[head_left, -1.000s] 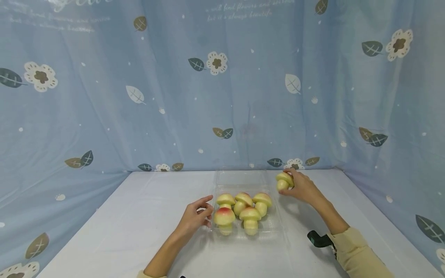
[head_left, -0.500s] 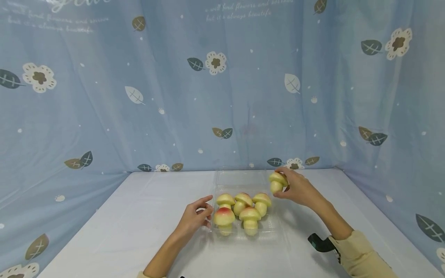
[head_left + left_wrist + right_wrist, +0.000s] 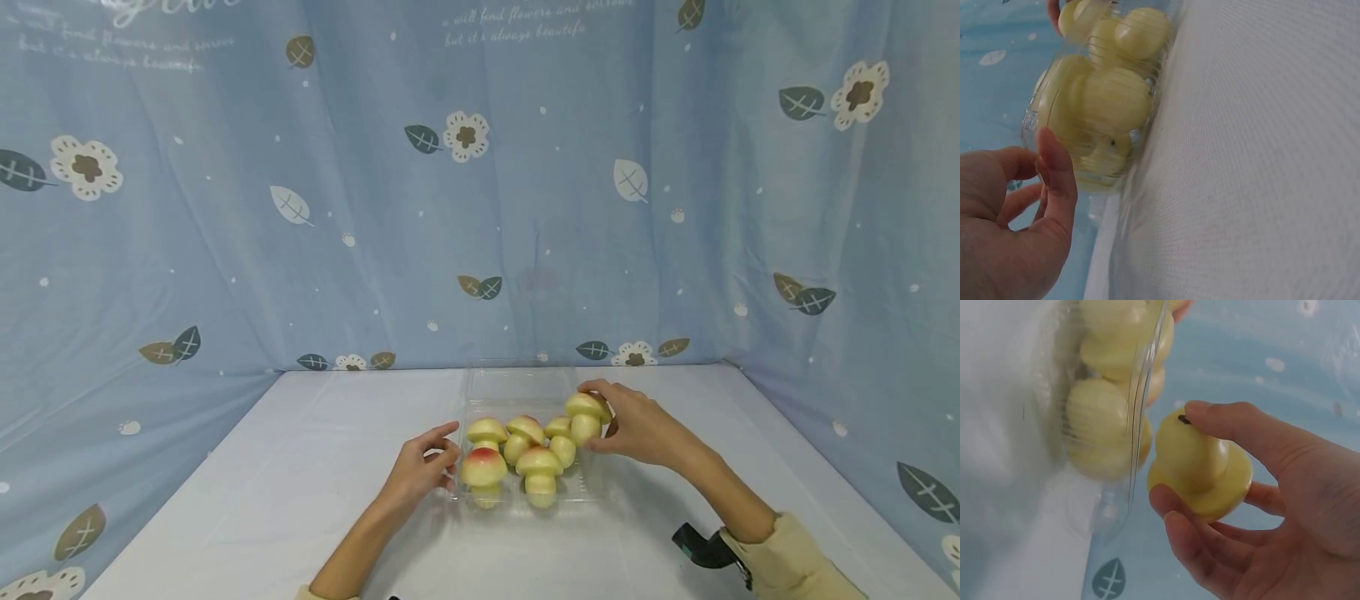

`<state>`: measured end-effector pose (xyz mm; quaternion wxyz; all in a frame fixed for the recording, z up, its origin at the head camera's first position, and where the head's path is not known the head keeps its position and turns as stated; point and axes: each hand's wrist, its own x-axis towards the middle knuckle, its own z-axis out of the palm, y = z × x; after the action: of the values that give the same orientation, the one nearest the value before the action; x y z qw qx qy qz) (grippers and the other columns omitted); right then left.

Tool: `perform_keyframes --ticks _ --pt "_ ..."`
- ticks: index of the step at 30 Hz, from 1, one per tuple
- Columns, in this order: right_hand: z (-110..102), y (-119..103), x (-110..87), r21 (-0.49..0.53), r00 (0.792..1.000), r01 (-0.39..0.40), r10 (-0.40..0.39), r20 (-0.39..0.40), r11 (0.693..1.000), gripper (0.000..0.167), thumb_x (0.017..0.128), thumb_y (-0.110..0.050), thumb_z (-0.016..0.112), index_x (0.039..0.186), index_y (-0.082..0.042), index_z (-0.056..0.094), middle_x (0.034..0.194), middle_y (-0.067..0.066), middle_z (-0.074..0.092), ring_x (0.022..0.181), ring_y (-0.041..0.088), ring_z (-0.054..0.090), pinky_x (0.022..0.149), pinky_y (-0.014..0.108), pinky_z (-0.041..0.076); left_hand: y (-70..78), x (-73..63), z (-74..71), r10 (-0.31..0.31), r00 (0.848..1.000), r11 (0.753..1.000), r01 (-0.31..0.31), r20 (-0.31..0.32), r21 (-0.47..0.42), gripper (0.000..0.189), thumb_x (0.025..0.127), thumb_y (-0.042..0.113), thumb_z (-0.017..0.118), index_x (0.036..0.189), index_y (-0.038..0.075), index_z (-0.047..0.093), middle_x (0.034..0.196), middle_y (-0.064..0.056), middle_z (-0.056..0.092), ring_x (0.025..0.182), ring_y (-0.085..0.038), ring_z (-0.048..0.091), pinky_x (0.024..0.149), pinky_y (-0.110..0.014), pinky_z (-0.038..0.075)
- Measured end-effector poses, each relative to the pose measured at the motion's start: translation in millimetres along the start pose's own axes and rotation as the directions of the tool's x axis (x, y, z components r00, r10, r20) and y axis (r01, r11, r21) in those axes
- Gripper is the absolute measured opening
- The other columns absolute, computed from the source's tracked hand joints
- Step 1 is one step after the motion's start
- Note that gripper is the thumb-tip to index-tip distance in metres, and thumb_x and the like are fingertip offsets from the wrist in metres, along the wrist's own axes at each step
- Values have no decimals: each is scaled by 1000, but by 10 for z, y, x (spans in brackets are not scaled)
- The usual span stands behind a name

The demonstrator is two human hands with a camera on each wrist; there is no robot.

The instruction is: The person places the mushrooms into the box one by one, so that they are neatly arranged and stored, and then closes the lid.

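Note:
A pale yellow mushroom-shaped piece [image 3: 586, 419], cap up, is held between my right hand's [image 3: 637, 423] thumb and fingers at the right rim of a clear plastic box [image 3: 592, 492]. In the right wrist view its stem base shows a dark spot, and the mushroom [image 3: 1194, 456] is above the rim. Several like mushrooms, some with red-blushed caps, stand inside, among them a front-left one [image 3: 484, 468] and a front-middle one [image 3: 540, 475]. My left hand [image 3: 422, 467] holds the box's left edge; in the left wrist view its thumb [image 3: 1057, 159] lies against the wall.
The box's clear lid [image 3: 521, 383] lies folded back toward the curtain. A white cloth [image 3: 337, 442] covers the table. A blue patterned curtain [image 3: 375, 208] stands behind and at both sides. A black device [image 3: 705, 548] is at the right wrist.
My right hand has carried the mushroom leftward and down, from beside the lid to the box's right rim. My left hand and the other mushrooms have stayed in place.

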<state>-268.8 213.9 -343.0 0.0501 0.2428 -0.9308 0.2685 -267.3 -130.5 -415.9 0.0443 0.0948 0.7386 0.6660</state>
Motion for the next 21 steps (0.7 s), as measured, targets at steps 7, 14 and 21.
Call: perform_keyframes --ticks 7,14,21 --pt "23 -51 -78 28 996 57 -59 72 998 70 78 -26 83 137 -15 48 117 11 60 68 6 61 58 20 52 -21 8 -5 2 1000 1000 -2 5 9 50 97 6 58 145 3 45 98 -8 54 69 -11 55 54 -23 55" --pt "53 -110 -119 51 989 70 -76 129 996 72 78 -27 84 138 -13 47 119 9 60 66 5 58 58 21 52 -25 14 -8 8 1000 1000 -8 0 -1 50 96 5 59 144 2 46 98 -9 54 69 -12 55 53 -22 54" --pt "95 -144 -132 51 984 61 -69 165 997 72 77 -30 84 137 -15 48 118 7 60 65 5 55 58 21 50 -20 11 -5 3 1000 1000 -3 15 -4 51 96 7 59 146 2 45 98 -7 53 70 -12 54 55 -22 55"
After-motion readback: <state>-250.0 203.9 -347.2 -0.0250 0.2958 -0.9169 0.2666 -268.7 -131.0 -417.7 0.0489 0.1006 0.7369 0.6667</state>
